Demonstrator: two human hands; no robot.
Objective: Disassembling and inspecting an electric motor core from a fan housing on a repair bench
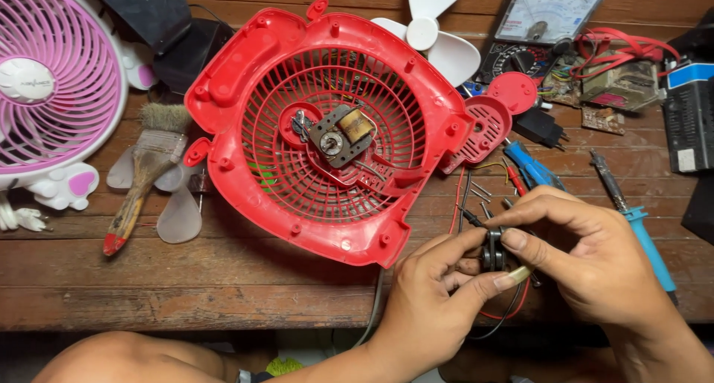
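- Both hands pinching black part (492, 250): left hand (431, 294) from below, right hand (587, 256) from above.
- Part standing upright, long axis vertical, at table (186, 279) front edge, right of red fan shell (327, 130).

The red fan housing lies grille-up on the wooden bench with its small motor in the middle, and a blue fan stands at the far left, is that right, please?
Not quite: the fan at the far left is pink and white, not blue, as the head view shows. The rest holds: the red fan housing lies on the wooden bench with its small motor in the middle.
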